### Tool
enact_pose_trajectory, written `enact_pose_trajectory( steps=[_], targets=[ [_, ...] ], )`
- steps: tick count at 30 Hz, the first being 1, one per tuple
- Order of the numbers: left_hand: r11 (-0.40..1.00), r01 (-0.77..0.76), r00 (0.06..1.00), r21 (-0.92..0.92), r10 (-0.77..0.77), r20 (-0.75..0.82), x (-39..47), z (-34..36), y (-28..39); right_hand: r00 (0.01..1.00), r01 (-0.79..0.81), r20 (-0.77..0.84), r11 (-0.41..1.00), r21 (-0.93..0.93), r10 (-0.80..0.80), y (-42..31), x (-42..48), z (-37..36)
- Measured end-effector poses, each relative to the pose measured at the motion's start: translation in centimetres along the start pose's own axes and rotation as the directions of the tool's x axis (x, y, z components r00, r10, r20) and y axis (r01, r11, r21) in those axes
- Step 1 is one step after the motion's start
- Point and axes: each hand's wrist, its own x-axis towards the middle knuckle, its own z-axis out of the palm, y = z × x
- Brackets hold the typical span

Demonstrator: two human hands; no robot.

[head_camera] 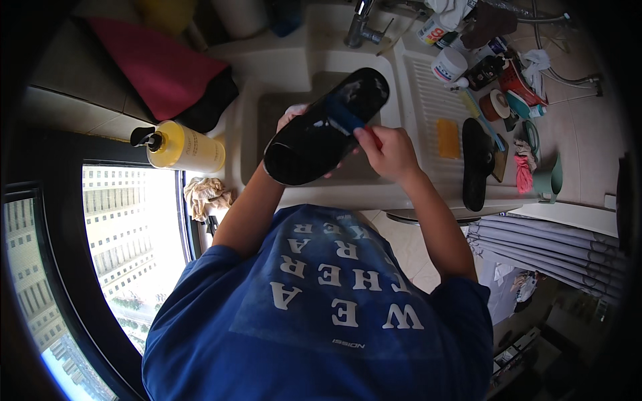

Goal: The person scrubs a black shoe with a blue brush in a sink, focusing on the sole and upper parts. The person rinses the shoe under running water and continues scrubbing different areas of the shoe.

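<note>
Over the sink basin (321,86) I hold a wet black slipper (301,145), tilted with its far end to the upper right. My left hand (291,115) grips it from beneath; fingers show at both edges and the rest is hidden. A blue brush (346,118) with a red handle end is in my right hand (393,153). Its head meets the slipper's upward face; the bristles cannot be made out. To the right, a second black slipper (474,165) lies on the sink's ribbed washboard (421,92), beside a yellow-orange soap bar (448,138).
Behind the basin stands a metal faucet (358,30). A yellow pump bottle (185,150) and a crumpled cloth (206,195) sit at the left by the window. Tubs, bottles, a long-handled brush (484,120) and a green cup (547,179) crowd the right side.
</note>
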Motion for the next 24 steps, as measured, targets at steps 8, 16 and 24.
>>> enact_pose_trajectory(
  steps=[8,16,24],
  targets=[
    [0.976,0.148,0.988,-0.16,-0.139,0.063,-0.9,-1.4,0.7,0.97,0.24,0.082,0.949,-0.205,-0.227,1.3,0.2,-2.0],
    [0.981,0.115,0.993,-0.155,-0.113,0.026,-0.9,-0.2,1.2,0.922,0.33,0.271,0.928,-0.175,-0.277,0.8,2.2,-3.6],
    [0.988,0.015,1.0,-0.153,-0.018,-0.018,-0.5,-0.4,0.0,0.913,0.348,0.293,0.916,-0.201,-0.283,2.4,3.9,-3.0]
  ],
)
